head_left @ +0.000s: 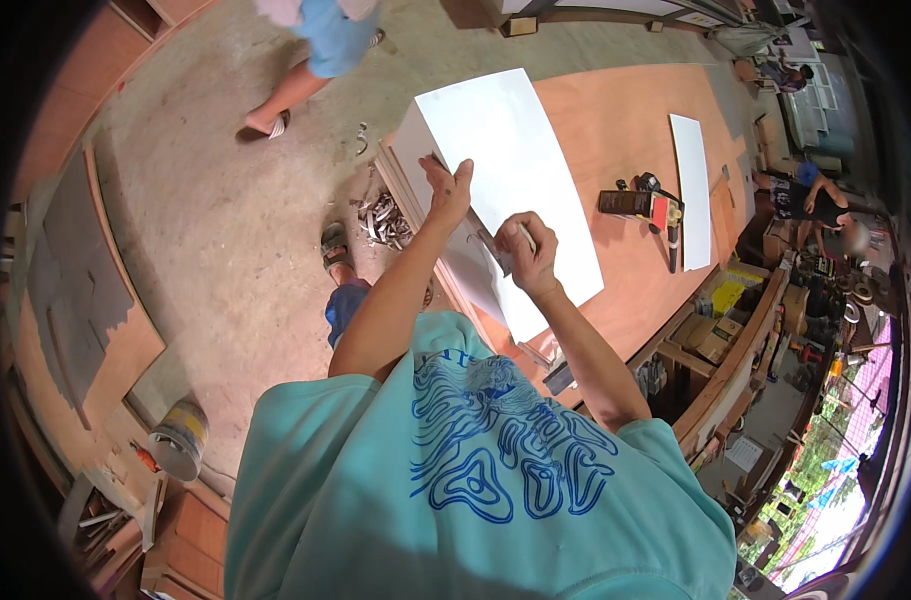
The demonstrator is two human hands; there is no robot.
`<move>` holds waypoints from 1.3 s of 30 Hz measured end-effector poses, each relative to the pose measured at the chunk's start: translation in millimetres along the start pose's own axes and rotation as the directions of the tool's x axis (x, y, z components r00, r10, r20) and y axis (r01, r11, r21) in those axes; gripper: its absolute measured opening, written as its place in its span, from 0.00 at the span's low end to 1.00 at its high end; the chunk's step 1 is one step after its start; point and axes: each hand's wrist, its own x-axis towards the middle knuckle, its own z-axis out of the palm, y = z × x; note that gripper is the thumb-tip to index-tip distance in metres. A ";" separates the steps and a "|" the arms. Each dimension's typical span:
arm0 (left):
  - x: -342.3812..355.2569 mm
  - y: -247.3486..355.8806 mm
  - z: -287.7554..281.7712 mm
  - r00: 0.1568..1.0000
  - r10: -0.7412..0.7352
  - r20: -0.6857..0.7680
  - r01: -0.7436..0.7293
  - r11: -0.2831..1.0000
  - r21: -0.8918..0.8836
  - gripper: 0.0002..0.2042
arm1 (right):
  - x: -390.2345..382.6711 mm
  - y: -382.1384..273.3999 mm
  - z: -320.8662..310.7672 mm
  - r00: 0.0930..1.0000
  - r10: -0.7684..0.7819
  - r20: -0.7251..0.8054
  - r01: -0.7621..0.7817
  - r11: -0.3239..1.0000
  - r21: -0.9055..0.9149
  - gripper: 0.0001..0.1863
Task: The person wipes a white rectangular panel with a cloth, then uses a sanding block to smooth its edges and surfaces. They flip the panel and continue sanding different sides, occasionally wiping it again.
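Note:
A white box-shaped cabinet piece (516, 130) lies on a wooden worktable, its broad white face up and one side facing left. My left hand (450, 192) is at its left upper edge, thumb and fingers spread and stretched out, holding nothing. Lower along the same edge, my right hand (532, 258) is closed round a flat-bladed hand tool (498, 250). The dark blade lies at the edge of the box. The fingers hide most of the handle, so its exact kind cannot be made out.
On the wooden tabletop (616, 110) right of the box lie a red and black power tool (660, 208) and a narrow white panel (692, 190). Curled strip offcuts (384, 220) litter the floor at left. Another person (326, 45) stands at the top; a bucket (182, 440) sits lower left.

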 end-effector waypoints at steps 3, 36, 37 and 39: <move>0.3 5.6 4.5 0.998 -0.066 -0.015 0.066 0.998 -0.006 0.52 | 1.6 -15.1 0.1 0.987 0.163 -0.005 -0.163 0.987 -0.011 0.13; -55.1 -42.8 25.7 0.999 -0.047 0.016 0.046 0.999 0.027 0.49 | -64.3 -9.3 -35.4 0.995 -0.018 0.103 0.030 0.992 -0.122 0.12; -53.3 -46.6 22.3 0.999 -0.041 0.031 0.041 0.999 0.023 0.50 | -68.3 -2.6 -34.3 0.995 -0.044 0.093 0.053 0.994 -0.094 0.12; -46.8 -45.6 20.6 0.999 -0.014 0.043 0.013 0.999 0.032 0.51 | -74.7 12.3 -33.9 0.991 -0.116 0.070 0.119 0.992 -0.049 0.12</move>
